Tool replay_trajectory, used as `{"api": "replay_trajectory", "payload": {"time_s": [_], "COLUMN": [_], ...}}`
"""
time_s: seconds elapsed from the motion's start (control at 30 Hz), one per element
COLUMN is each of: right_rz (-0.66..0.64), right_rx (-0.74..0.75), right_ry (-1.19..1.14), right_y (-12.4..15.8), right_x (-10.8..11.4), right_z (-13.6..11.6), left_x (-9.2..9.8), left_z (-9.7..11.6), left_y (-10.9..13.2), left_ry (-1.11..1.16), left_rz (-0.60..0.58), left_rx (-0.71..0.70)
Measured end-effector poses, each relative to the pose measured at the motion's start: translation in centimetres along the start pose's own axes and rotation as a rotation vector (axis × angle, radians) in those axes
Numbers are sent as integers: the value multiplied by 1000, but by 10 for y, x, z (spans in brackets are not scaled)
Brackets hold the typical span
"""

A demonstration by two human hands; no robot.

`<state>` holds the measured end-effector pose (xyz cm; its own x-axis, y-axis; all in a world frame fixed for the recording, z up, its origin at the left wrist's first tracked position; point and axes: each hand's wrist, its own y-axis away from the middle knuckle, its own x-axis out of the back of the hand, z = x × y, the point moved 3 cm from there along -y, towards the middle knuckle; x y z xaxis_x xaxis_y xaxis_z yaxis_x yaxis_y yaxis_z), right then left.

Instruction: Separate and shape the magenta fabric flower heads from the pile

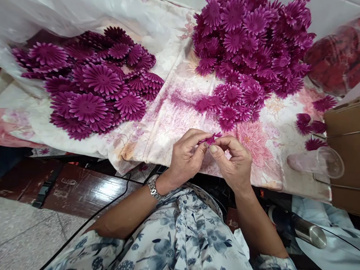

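A small purple artificial flower [211, 139] is pinched between my two hands, just above the near edge of the table. My left hand [188, 152], with a metal watch on its wrist, grips it from the left between thumb and fingers. From the other side, the thumb and fingertips of my right hand [234, 159] close on its edge. Right beyond my hands lies a big heap of purple flowers [251, 41], its near end spilling toward me. Flat purple petal layers [89, 108] lie stacked in a loose pile on the left.
A patterned cloth [155, 133] covers the table. A clear plastic cup [316, 161] lies on its side at the right, by a cardboard box [351, 151] and a wire frame. A bag of red petals [346, 56] sits at the back right. Plastic sheeting [53, 7] spreads at the back left.
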<state>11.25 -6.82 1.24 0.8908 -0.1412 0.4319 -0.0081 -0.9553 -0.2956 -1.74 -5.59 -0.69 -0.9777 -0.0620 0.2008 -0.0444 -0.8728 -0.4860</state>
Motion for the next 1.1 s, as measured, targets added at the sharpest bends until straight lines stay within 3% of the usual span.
{"api": "replay_trajectory", "payload": {"time_s": [0.27,0.47,0.63,0.8,1.1], "right_rz": [-25,-9,-10,-53,-200], "right_rx": [-111,-135,-121,-107,-185], "right_ry": [-146,-114,-9,37,-229], "right_y": [1,2,1,2,-2], "right_x": [-3,-2,-3,-4,-3], "right_z": [7,9,4,2,5], "left_x": [-1,-1,-1,-3,-2], "left_z": [4,4,0,-10,-5], "left_y": [1,2,2,3,-2], "left_ry": [-64,6,192,340,387], "left_rz": [-6,-45,-81,-9,62], "left_rx": [-76,-71,141,434,486]}}
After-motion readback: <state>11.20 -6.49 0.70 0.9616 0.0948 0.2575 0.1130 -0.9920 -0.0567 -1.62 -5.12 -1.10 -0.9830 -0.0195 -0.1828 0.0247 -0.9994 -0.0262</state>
